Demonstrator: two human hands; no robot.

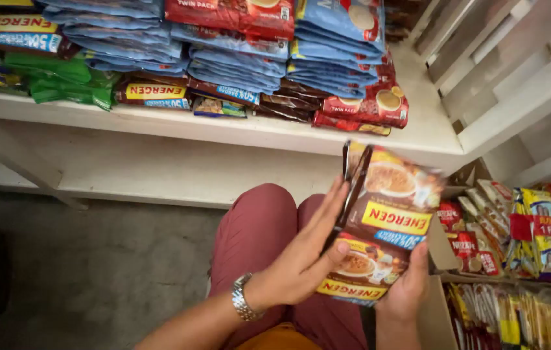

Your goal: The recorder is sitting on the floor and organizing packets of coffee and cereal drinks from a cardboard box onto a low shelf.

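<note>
Nearest the camera, the left hand (301,259), with a metal wristwatch (243,298) on its wrist, lies flat and open-palmed against the side of a stack of brown drink-mix packets (386,220), its fingers (327,210) stretched straight along the stack's edge. The right hand (408,285) holds the same stack from below, fingers curled around its lower edge with the thumb on the front packet. The stack stands upright between the two hands, above the person's knees in dark red trousers (256,227). Below and to the left lies a grey floor (94,272). To the right, cardboard boxes (447,253) hold rows of red and yellow sachets (522,227) standing on edge. Beyond the knees runs a white shelf (223,129), with a lower board under it. On the shelf lie piles of blue packets (236,65), brown and red packets (366,107) and green packets (61,84). Far right, white slatted boards (509,71) rise at an angle.
</note>
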